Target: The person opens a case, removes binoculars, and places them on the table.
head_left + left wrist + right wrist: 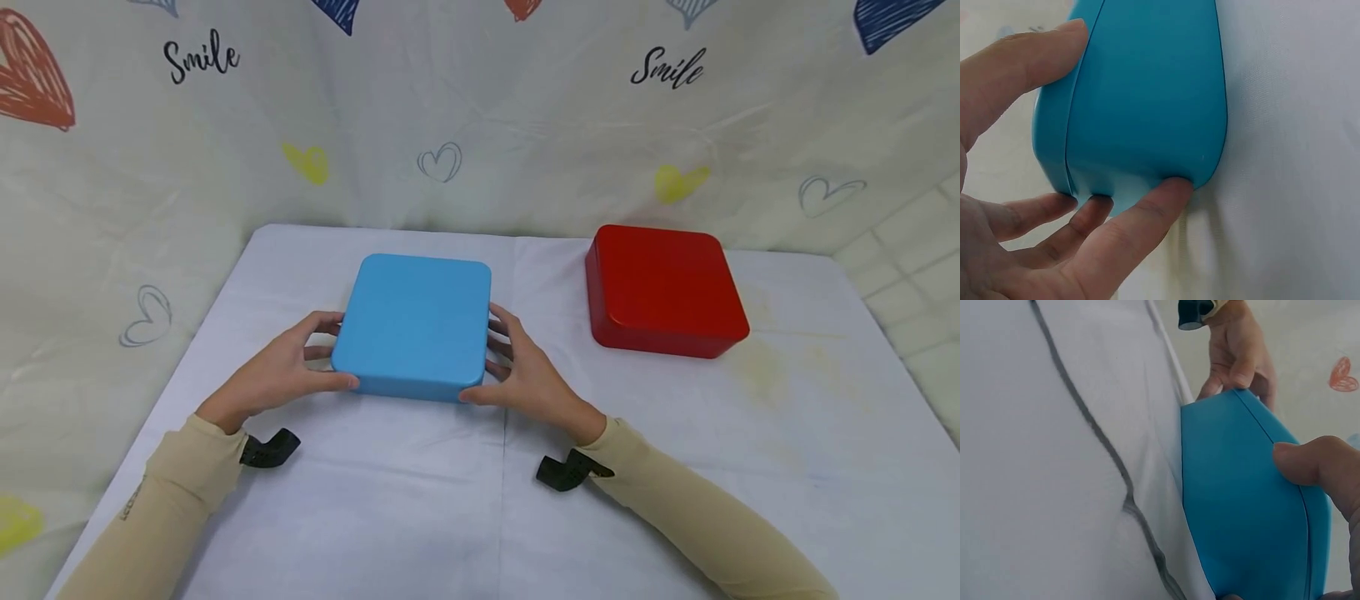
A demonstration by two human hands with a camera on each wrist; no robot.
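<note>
A light blue rectangular box (416, 325) with rounded corners and a closed lid is between both hands over the white table. My left hand (281, 367) grips its left end, thumb at the near left corner and fingers along the side. At the opposite end my right hand (536, 375) holds it the same way, thumb on the near right corner. In the left wrist view, the fingertips press the end wall of the blue box (1147, 94). The right wrist view shows the thumb across the lid seam of the blue box (1241, 487).
A red lidded box (667, 283) of similar shape stands at the back right. Creases run through the white tablecloth (420, 517). Behind the table hangs a pale curtain (525, 108) printed with hearts and lettering.
</note>
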